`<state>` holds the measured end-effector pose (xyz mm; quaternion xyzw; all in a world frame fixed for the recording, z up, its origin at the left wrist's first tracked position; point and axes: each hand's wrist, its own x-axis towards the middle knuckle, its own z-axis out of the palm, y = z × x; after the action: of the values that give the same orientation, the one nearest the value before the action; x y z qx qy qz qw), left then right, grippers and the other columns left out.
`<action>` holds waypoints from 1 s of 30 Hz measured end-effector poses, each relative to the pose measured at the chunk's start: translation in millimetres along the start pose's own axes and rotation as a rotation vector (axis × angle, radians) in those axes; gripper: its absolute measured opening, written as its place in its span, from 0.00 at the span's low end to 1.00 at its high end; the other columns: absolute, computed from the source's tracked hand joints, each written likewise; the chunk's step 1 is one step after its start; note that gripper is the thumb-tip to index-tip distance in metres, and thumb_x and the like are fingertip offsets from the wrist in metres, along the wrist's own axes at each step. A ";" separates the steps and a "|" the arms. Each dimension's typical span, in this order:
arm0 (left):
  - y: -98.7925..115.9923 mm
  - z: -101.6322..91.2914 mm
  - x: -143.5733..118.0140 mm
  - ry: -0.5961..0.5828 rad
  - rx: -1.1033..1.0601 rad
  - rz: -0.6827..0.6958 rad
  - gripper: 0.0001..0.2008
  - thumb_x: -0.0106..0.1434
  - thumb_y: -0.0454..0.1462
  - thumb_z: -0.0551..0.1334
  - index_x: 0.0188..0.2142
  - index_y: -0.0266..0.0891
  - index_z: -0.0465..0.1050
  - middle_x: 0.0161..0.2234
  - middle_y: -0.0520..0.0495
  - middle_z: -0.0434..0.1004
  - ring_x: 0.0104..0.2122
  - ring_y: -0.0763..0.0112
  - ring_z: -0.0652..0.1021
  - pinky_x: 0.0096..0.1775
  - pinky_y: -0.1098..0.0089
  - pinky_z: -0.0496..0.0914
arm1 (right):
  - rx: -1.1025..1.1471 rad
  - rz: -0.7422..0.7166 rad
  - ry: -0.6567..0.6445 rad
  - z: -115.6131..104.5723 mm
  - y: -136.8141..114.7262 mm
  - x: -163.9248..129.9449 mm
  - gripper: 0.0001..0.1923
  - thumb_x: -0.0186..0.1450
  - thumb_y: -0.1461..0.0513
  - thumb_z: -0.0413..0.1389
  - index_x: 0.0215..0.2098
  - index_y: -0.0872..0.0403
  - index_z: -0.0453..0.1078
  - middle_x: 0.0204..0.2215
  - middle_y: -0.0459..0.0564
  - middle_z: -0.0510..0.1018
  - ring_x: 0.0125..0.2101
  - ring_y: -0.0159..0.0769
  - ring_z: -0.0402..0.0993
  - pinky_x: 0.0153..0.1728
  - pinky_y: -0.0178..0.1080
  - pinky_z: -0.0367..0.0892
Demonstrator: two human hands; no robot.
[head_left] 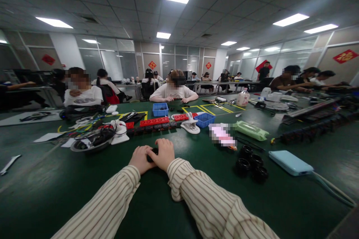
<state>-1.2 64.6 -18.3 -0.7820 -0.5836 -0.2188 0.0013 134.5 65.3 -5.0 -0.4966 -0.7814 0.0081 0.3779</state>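
Head cam, looks fwd/down over table [84,186], hands near.

Rings [251,164] lie right of hands, beside power bank [290,162]

Green table [56,186], blue bins [160,109], red strips [154,121] — black rings [251,164], blue power bank [290,162], wrench [8,164]

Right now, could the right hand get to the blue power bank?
Probably yes. The right hand is busy on a small black part, but only bare table and the black rings lie toward the power bank.
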 end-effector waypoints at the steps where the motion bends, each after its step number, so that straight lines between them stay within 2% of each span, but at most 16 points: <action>1: 1.5 -0.4 -0.3 -0.003 0.011 -0.004 0.21 0.45 0.43 0.65 0.38 0.38 0.70 0.40 0.42 0.72 0.44 0.54 0.71 0.52 0.54 0.57 | -0.015 -0.011 -0.021 1.1 0.4 0.0 0.16 0.59 0.50 0.54 0.35 0.54 0.66 0.33 0.51 0.69 0.38 0.41 0.63 0.40 0.43 0.57; 5: -3.0 4.3 0.7 -0.022 -0.019 -0.030 0.19 0.44 0.40 0.64 0.38 0.40 0.71 0.41 0.44 0.73 0.46 0.55 0.71 0.52 0.57 0.59 | -0.023 -0.108 -0.061 3.0 1.4 0.4 0.10 0.60 0.55 0.54 0.31 0.54 0.68 0.32 0.50 0.69 0.37 0.38 0.63 0.39 0.40 0.57; 9: -18.6 12.0 4.6 -0.055 -0.179 0.021 0.20 0.44 0.35 0.64 0.40 0.40 0.71 0.43 0.44 0.73 0.46 0.57 0.71 0.50 0.60 0.63 | 0.030 -0.238 -0.103 1.4 1.5 1.3 0.04 0.59 0.63 0.53 0.32 0.54 0.69 0.33 0.49 0.71 0.38 0.37 0.64 0.39 0.38 0.58; 12: -25.8 14.1 7.1 -0.086 -0.279 0.018 0.21 0.43 0.33 0.63 0.40 0.39 0.71 0.43 0.44 0.74 0.45 0.57 0.72 0.48 0.60 0.65 | 0.094 -0.341 -0.155 0.5 0.3 1.1 0.07 0.56 0.67 0.52 0.32 0.54 0.69 0.33 0.48 0.73 0.37 0.35 0.65 0.41 0.37 0.59; 14: -26.3 13.4 8.1 -0.104 -0.294 0.009 0.19 0.43 0.33 0.63 0.39 0.39 0.72 0.41 0.45 0.75 0.44 0.57 0.72 0.47 0.60 0.65 | 0.147 -0.361 -0.147 0.8 -0.8 0.7 0.10 0.56 0.68 0.51 0.36 0.55 0.68 0.35 0.48 0.73 0.38 0.35 0.65 0.43 0.37 0.58; 17: -22.0 11.1 8.1 -0.105 -0.263 0.054 0.19 0.43 0.35 0.65 0.39 0.40 0.72 0.42 0.45 0.74 0.45 0.56 0.72 0.48 0.61 0.65 | 0.195 -0.304 -0.069 2.4 -1.2 0.6 0.14 0.58 0.66 0.52 0.43 0.56 0.65 0.40 0.50 0.72 0.42 0.36 0.64 0.46 0.39 0.56; 19: -17.5 9.6 6.9 -0.086 -0.223 0.064 0.23 0.42 0.37 0.66 0.41 0.40 0.70 0.42 0.44 0.73 0.45 0.56 0.72 0.48 0.61 0.64 | 0.188 -0.234 -0.034 3.5 -0.1 0.9 0.16 0.59 0.61 0.53 0.46 0.56 0.64 0.42 0.51 0.71 0.44 0.38 0.63 0.47 0.40 0.56; 22: -10.7 8.2 3.9 -0.054 -0.147 0.009 0.30 0.41 0.42 0.68 0.44 0.37 0.67 0.43 0.41 0.71 0.44 0.55 0.72 0.47 0.59 0.64 | 0.149 -0.117 -0.010 3.8 2.3 1.3 0.20 0.59 0.56 0.55 0.47 0.56 0.62 0.42 0.52 0.70 0.43 0.40 0.63 0.46 0.42 0.56; 26: -4.2 6.3 1.1 -0.030 -0.023 -0.067 0.30 0.41 0.46 0.67 0.44 0.35 0.65 0.43 0.40 0.69 0.46 0.53 0.70 0.51 0.54 0.58 | 0.098 0.000 0.013 2.4 2.3 1.1 0.20 0.59 0.51 0.54 0.44 0.55 0.63 0.39 0.52 0.69 0.41 0.41 0.63 0.43 0.42 0.56; 30: -3.5 4.6 2.6 -0.058 0.024 -0.086 0.22 0.45 0.44 0.65 0.39 0.37 0.67 0.40 0.43 0.71 0.45 0.57 0.70 0.53 0.56 0.55 | 0.030 0.043 -0.054 3.9 0.9 2.3 0.18 0.59 0.49 0.53 0.35 0.55 0.65 0.33 0.50 0.69 0.37 0.40 0.64 0.39 0.41 0.57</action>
<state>-2.2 69.2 -22.5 -0.7622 -0.6191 -0.1887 -0.0156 132.4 68.9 -6.8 -0.5071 -0.7802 0.0412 0.3639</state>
